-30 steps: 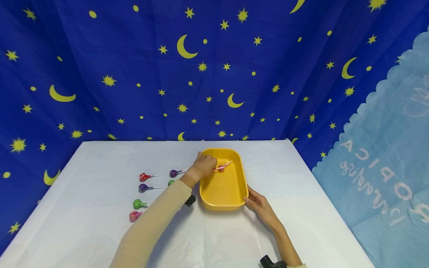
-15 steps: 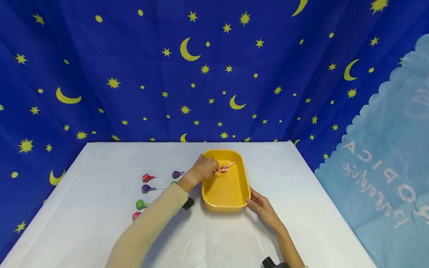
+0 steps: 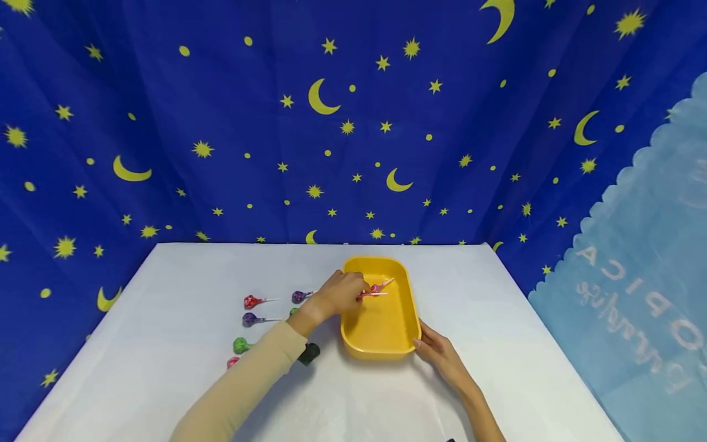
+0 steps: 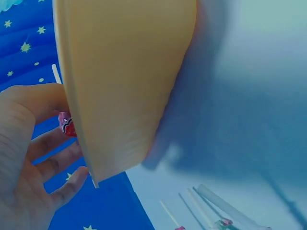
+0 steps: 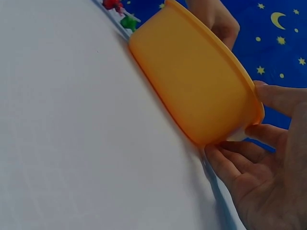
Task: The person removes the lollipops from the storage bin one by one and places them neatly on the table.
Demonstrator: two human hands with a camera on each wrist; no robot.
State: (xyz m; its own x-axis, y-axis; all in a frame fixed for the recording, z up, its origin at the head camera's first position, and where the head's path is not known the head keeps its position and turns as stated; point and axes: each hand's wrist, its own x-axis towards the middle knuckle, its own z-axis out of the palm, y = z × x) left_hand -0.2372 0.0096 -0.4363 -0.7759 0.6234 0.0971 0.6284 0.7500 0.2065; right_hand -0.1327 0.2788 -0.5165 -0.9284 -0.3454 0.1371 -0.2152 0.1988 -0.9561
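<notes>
In the head view my left hand (image 3: 343, 293) reaches over the left rim of a yellow plastic tub (image 3: 381, 331). It holds a red-and-pink wrapped lollipop (image 3: 361, 296), whose white stick points right across the tub. The left wrist view shows this lollipop's wrapper (image 4: 68, 126) between thumb and fingers, partly hidden behind the tub's wall (image 4: 115, 96). Inside the tub, near its far end, lies another pink lollipop (image 3: 377, 288). My right hand (image 3: 442, 356) grips the tub's near right corner; in the right wrist view its thumb lies on the rim, fingers underneath.
Left of the tub, several lollipops lie on the white table: a red one (image 3: 251, 301), purple ones (image 3: 250, 319) and green ones (image 3: 240, 345), some partly behind my left forearm. A blue star-patterned curtain (image 3: 265, 123) hangs behind the table.
The whole head view has shifted, so the scene sits lower and further right. The held lollipop's stick has swung slightly and shows more over the tub. The right hand keeps its grip.
</notes>
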